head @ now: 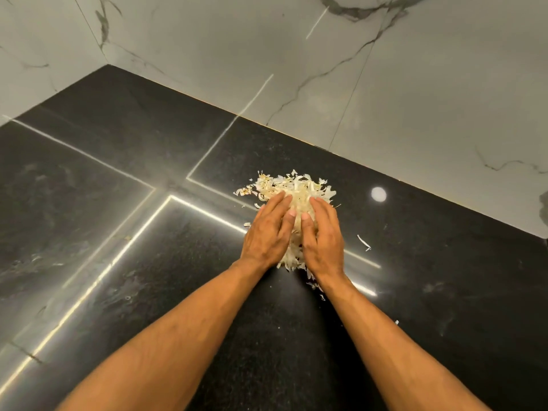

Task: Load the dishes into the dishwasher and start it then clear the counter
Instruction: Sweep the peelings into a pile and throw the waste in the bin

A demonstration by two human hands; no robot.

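Both forearms are reaching over the black table [148,232], left hand [267,232] and right hand [323,235] pressing straight fingers against a pile of pale shreds [296,188], its middle partly hidden beneath them.

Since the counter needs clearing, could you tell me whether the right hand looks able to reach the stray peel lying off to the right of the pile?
Probably yes: the stray peel lies on bare counter near the right hand, with nothing between them, though that hand is now on the pile of peelings.
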